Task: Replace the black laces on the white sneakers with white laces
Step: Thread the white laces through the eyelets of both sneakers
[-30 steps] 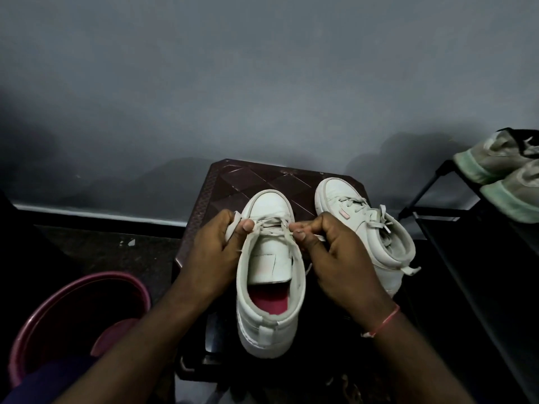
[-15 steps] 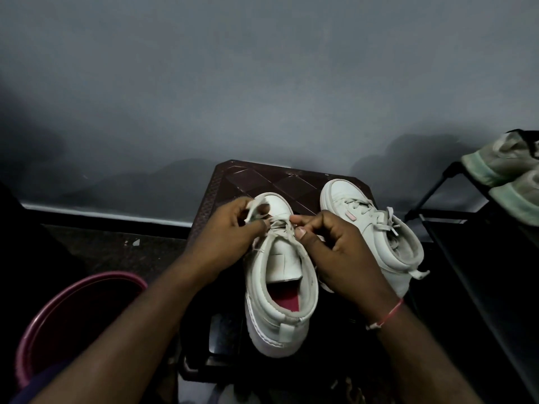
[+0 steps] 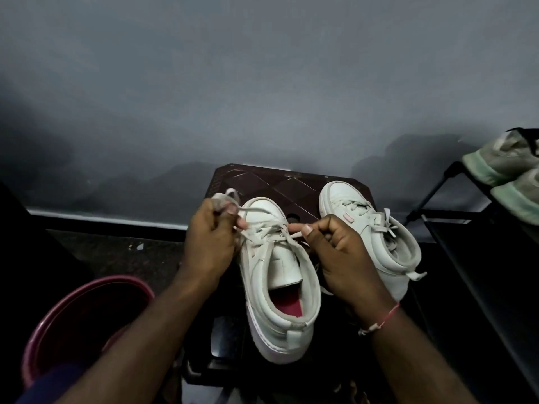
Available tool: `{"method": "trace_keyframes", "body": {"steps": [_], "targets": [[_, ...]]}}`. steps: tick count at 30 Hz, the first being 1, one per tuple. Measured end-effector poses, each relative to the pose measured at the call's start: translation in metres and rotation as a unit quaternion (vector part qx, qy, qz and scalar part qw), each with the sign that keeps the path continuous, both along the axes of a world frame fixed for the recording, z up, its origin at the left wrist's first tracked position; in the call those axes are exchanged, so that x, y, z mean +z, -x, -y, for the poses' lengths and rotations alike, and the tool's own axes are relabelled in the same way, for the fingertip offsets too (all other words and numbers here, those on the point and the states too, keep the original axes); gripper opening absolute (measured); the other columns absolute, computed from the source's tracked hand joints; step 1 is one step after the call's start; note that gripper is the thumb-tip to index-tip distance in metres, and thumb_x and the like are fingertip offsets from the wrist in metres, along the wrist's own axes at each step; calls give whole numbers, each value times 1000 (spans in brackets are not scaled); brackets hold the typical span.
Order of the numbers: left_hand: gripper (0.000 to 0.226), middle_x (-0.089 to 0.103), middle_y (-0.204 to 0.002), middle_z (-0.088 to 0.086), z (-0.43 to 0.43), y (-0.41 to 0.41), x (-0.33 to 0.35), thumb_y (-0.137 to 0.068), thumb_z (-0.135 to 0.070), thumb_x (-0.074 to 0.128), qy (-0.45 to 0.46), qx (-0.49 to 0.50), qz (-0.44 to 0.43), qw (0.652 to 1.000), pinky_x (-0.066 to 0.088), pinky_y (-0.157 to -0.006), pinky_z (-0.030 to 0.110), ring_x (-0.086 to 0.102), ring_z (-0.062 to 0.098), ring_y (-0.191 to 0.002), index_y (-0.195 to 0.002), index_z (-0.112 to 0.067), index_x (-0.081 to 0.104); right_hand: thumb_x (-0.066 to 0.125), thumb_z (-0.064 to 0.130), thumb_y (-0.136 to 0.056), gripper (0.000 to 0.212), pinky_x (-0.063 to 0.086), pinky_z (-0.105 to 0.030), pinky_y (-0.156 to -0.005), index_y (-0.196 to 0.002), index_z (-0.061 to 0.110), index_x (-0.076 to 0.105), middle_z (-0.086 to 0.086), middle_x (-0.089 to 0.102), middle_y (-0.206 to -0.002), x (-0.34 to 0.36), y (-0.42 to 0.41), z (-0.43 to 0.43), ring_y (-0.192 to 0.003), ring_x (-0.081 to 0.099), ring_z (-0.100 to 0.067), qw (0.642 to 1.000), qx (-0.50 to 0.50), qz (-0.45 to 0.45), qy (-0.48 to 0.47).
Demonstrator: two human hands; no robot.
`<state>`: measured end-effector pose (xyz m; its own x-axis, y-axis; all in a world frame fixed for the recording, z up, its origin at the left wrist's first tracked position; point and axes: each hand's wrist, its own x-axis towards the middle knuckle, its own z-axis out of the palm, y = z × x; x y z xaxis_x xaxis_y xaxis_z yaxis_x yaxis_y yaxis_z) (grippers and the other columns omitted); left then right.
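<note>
Two white sneakers stand on a dark brown stool (image 3: 280,185). The near sneaker (image 3: 280,287) points away from me, its pink insole showing, with a white lace (image 3: 262,228) threaded through its lowest eyelets only. My left hand (image 3: 210,243) grips one lace end, pulled up and out to the left past the toe. My right hand (image 3: 338,252) pinches the other lace end at the sneaker's right side. The second sneaker (image 3: 379,228) sits to the right, fully laced in white. No black lace is visible.
A pink bucket (image 3: 73,316) stands on the floor at lower left. A black metal shoe rack (image 3: 466,243) on the right carries a pair of pale green-soled shoes (image 3: 507,173). A grey wall rises right behind the stool.
My left hand has drawn its lace end upward and to the left, away from the eyelets. The right hand stayed beside the sneaker, still pinching its end.
</note>
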<state>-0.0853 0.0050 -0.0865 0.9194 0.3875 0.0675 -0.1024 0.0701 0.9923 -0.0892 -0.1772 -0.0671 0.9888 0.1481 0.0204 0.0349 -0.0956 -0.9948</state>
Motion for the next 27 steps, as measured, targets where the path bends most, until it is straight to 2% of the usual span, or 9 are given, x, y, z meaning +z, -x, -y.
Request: {"method": "trace_keyframes", "body": {"steps": [2, 4, 7, 10, 13, 15, 17, 20, 27], "targets": [[24, 52, -57, -8, -4, 3, -1, -102, -19, 47, -9, 25, -7, 1000, 36, -47, 26, 42, 6, -46, -78, -18, 52, 61, 36, -85, 33, 53, -56, -89, -91, 4, 60, -4, 75, -97, 0, 3, -3, -96, 67, -38, 1000, -9, -13, -15], [24, 61, -60, -11, -8, 8, -2, -97, -33, 53, -122, -49, -23, 991, 45, -56, 31, 54, 4, -53, -78, -22, 62, 62, 36, -85, 31, 54, -54, -88, -91, 6, 61, -7, 75, -93, -1, 3, -5, -94, 67, -39, 1000, -20, -8, -16], [46, 70, -81, -9, -15, 21, -3, -78, -67, 51, -338, -158, -38, 927, 54, -73, 39, 66, 10, -77, -88, -25, 65, 58, 23, -95, 18, 56, -49, -84, -91, 6, 63, -7, 75, -90, -3, 2, -7, -90, 68, -37, 999, -52, 14, 2], [50, 68, -76, -6, -26, 20, 2, -80, -67, 48, -421, -191, -25, 886, 52, -68, 42, 63, 8, -70, -86, -21, 64, 59, 25, -95, 17, 56, -50, -82, -89, 11, 65, -10, 73, -85, -7, 2, -8, -85, 68, -35, 996, -81, 29, 25], [43, 65, -70, 6, -25, 19, 1, -86, -53, 54, -310, -223, -7, 924, 49, -64, 44, 56, 12, -64, -78, -12, 65, 58, 24, -96, 17, 57, -39, -75, -89, 10, 64, -10, 73, -83, -8, 3, -10, -81, 69, -29, 996, -82, 26, 25], [37, 62, -72, 10, -14, 21, 1, -93, -36, 56, -140, -187, -13, 972, 44, -65, 38, 52, 16, -68, -80, -2, 63, 55, 19, -97, 16, 55, -26, -66, -90, 6, 62, -7, 74, -82, -6, 3, -11, -73, 69, -16, 997, -79, 13, 9], [28, 61, -75, 10, -2, 24, 2, -99, -17, 52, 16, -143, -31, 989, 45, -66, 30, 53, 17, -70, -80, 2, 62, 53, 18, -98, 18, 54, -24, -62, -92, 3, 60, -5, 75, -83, -4, 4, -11, -70, 68, -14, 997, -83, -1, -8], [27, 64, -74, 14, 2, 22, 2, -98, -11, 49, 131, -96, -58, 985, 49, -64, 24, 57, 21, -70, -90, 12, 62, 51, 20, -99, 20, 52, -35, -63, -92, 2, 59, -10, 75, -85, -5, 5, -11, -65, 62, -21, 994, -101, -25, -39], [20, 67, -71, 9, 1, 17, 6, -98, -11, 48, 307, -45, -54, 949, 46, -66, 29, 64, 15, -58, -85, -6, 62, 48, 19, -100, 20, 52, -39, -72, -90, 4, 57, -17, 74, -90, -2, 8, -15, -73, 66, -21, 989, -98, -58, -91]]}}
